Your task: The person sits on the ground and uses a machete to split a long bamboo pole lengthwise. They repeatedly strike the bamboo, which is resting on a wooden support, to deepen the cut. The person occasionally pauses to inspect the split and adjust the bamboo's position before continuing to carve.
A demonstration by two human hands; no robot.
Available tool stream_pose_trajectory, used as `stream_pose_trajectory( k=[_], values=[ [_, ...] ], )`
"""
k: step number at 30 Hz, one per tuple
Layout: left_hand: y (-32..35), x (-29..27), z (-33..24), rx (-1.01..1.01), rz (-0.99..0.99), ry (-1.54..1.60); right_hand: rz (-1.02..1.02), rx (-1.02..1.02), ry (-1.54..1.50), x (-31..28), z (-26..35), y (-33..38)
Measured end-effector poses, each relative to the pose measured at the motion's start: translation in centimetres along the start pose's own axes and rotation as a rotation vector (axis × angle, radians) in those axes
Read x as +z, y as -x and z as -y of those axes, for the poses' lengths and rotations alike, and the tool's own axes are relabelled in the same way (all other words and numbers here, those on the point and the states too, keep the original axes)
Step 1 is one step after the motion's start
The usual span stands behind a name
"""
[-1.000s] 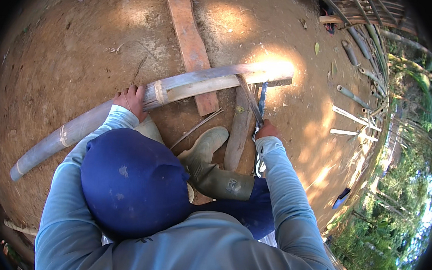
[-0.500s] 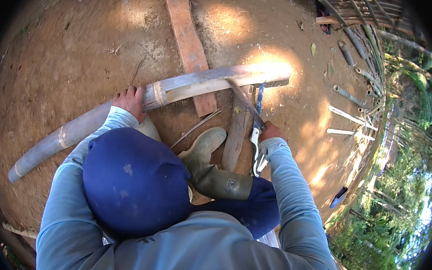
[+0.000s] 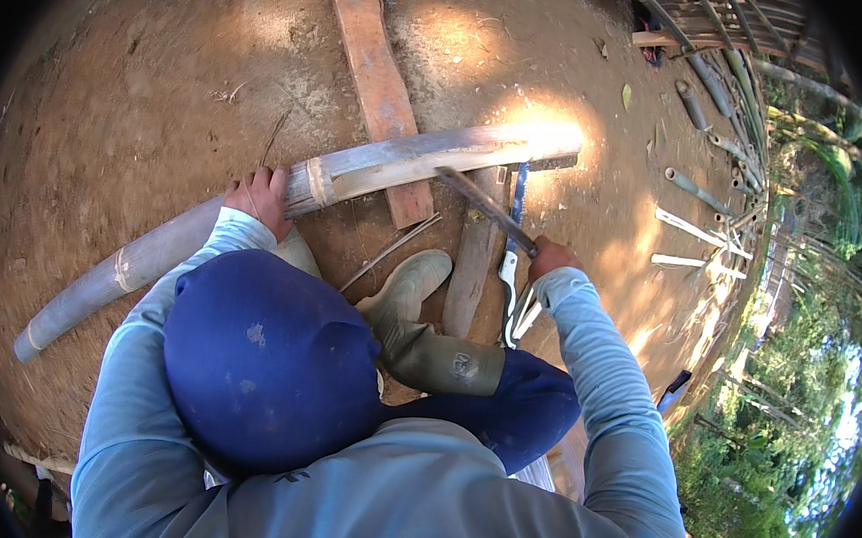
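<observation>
Left fingers [image 3: 263, 179] curled over the bamboo pole [image 3: 189, 232], right fingers [image 3: 544, 249] closed round a long knife [image 3: 490, 210], so tbh if the pole rolls, that blade could skid.

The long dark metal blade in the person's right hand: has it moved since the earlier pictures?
Yes. Judged against the flat reddish-brown wooden plank, the tip of the long dark metal blade has shifted left, closer to the plank.

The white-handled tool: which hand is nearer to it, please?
Right. The right hand is just right of the white-handled tool, holding a blade; the left hand is on the bamboo pole, farther off to the tool's left.
</observation>
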State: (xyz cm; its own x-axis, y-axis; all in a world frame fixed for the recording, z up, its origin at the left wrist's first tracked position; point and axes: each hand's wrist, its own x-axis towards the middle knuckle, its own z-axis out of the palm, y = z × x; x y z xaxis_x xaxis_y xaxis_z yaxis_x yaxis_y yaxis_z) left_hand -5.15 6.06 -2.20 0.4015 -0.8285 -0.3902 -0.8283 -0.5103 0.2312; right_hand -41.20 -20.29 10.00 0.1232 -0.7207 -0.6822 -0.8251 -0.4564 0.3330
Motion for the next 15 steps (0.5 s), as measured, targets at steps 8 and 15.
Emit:
stream_pose_trajectory(
  k=[8, 15],
  values=[
    [-0.2, 0.2, 0.1, -0.001, 0.039, 0.003, -0.039, 0.03, -0.015, -0.8, -2.2, -0.9],
    [-0.2, 0.4, 0.4, -0.004, 0.051, 0.01, -0.025, 0.02, -0.024, 0.7, -2.9, -1.5]
  ],
)
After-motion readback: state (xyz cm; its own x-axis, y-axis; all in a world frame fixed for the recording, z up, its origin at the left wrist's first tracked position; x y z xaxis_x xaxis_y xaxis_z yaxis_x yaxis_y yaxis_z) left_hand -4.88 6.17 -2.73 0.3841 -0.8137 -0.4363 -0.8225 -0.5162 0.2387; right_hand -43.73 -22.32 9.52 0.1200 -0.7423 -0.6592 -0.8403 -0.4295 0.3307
